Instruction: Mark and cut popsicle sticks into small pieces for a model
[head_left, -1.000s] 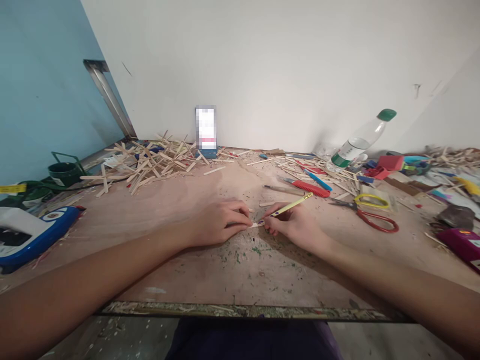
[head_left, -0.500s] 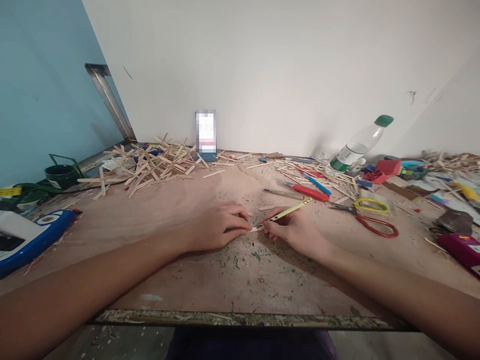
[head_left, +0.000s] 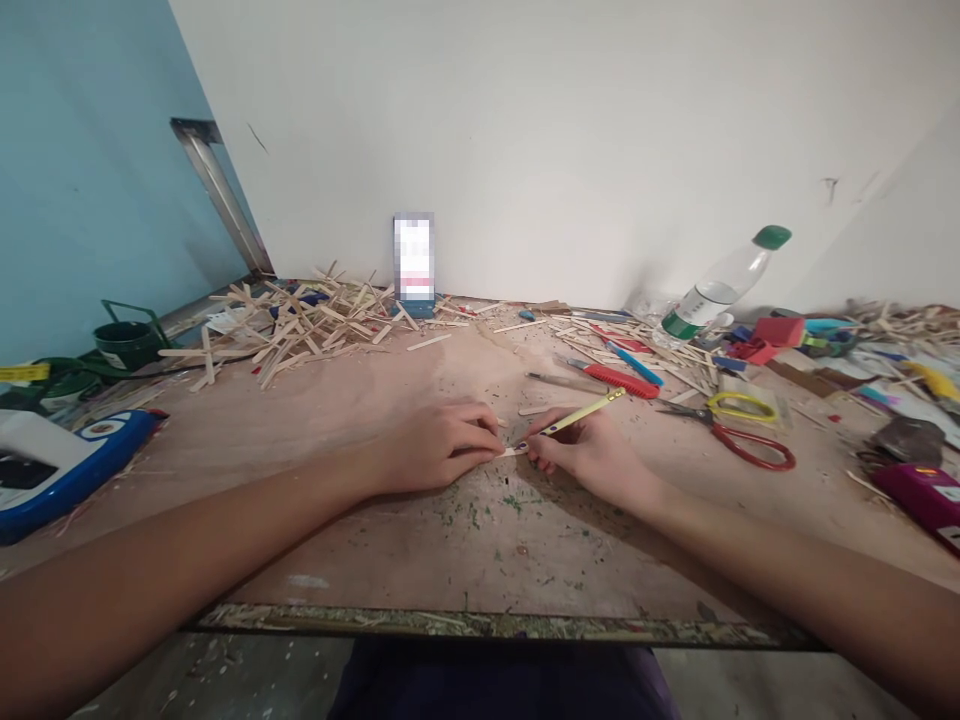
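While the left hand (head_left: 442,445) pins a short wooden stick (head_left: 513,452) flat on the table (head_left: 480,560) with its fingertips pinched onto it, the right hand (head_left: 592,455) grips one yellow pen-shaped tool (head_left: 581,412). The tool's working tip points down-left onto the stick's right end, and its tail slants up to the right. The stick's long axis runs left to right between the two hands, at the table's middle. One pair of scissors (head_left: 739,425), one red utility knife (head_left: 621,378) and one blue one (head_left: 636,364) lie to the right. One green-capped bottle (head_left: 712,290) leans there, looking nearly empty. One green bucket (head_left: 124,342) sits far left, contents hidden.
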